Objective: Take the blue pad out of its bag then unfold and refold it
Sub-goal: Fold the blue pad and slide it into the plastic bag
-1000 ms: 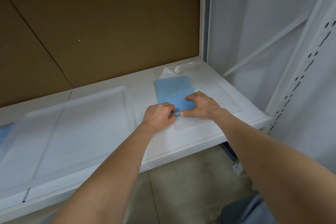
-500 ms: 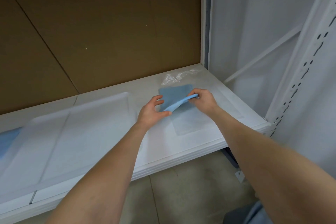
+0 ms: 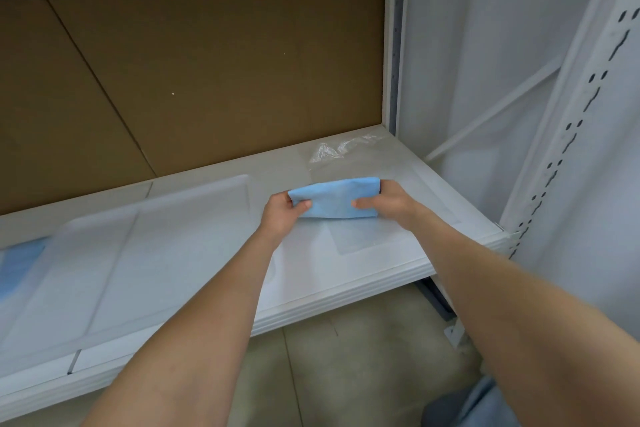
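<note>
Over shelf [image 3: 349, 274], pad [image 3: 334, 199] between both grips [image 3: 282, 211] [image 3: 388, 203]

No lettering, label, brand or number is showing readably on the blue pad [image 3: 334, 199], the bag [image 3: 341, 149] or the shelf [image 3: 346, 291].

Blue pad [image 3: 334, 198] now lifted, folded, pinched between both hands.

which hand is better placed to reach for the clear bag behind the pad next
Right, probably. The right hand grips the end of the blue pad nearer the clear bag, which lies just behind it; the left hand holds the farther end.
</note>
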### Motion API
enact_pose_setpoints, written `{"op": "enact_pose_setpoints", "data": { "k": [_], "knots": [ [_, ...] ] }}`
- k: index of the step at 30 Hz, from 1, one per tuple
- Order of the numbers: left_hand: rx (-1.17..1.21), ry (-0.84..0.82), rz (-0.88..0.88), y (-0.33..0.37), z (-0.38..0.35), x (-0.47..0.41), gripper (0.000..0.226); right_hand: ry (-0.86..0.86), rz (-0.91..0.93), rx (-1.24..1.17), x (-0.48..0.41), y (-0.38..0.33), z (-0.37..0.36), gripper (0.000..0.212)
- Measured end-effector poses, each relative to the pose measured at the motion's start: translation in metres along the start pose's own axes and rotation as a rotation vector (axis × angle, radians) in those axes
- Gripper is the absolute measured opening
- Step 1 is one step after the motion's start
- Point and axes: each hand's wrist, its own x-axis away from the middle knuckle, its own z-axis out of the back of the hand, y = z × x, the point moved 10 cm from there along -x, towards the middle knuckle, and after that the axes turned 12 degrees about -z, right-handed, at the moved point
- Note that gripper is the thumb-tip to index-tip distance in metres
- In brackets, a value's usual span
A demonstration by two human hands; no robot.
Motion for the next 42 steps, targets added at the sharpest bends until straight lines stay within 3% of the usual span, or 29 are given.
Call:
{"op": "enact_pose_setpoints", "data": {
  "k": [3, 7, 9, 11, 14, 18, 27, 32, 42],
  "knots": [
    [-0.032, 0.006, -0.001, -0.004, 0.001, -0.001, 0.008, 0.074, -0.113, 0.195, -0.008, 0.02, 0.0, 0.048],
    [0.027, -0.129, 0.11, -0.018, -0.011, 0.006, 0.024, 0.159, -0.131, 0.301, -0.01, 0.025, 0.006, 0.049],
    [-0.059, -0.252, 0.183, -0.028, -0.017, 0.012, 0.044, 0.163, -0.146, 0.358, -0.011, 0.027, 0.006, 0.053],
    [-0.187, -0.309, 0.222, -0.037, -0.014, 0.013, 0.043, 0.151, -0.169, 0.409, -0.013, 0.03, 0.007, 0.054],
    [-0.289, -0.242, 0.218, -0.042, -0.001, 0.007, 0.021, 0.138, -0.212, 0.425, -0.015, 0.032, 0.008, 0.044],
    [-0.336, -0.186, 0.216, -0.042, 0.0, 0.0, 0.013, 0.155, -0.219, 0.426, -0.021, 0.03, 0.01, 0.04],
    [-0.556, -0.033, 0.207, -0.043, 0.007, -0.026, 0.042, 0.317, -0.241, 0.498, -0.043, 0.021, 0.016, 0.028],
    [-0.656, -0.077, 0.226, -0.047, 0.001, -0.029, 0.037, 0.369, -0.3, 0.575, -0.043, 0.026, 0.015, 0.037],
    [-0.747, -0.046, 0.247, -0.048, 0.001, -0.034, 0.038, 0.482, -0.278, 0.64, -0.046, 0.021, 0.016, 0.03]
  ]
}}
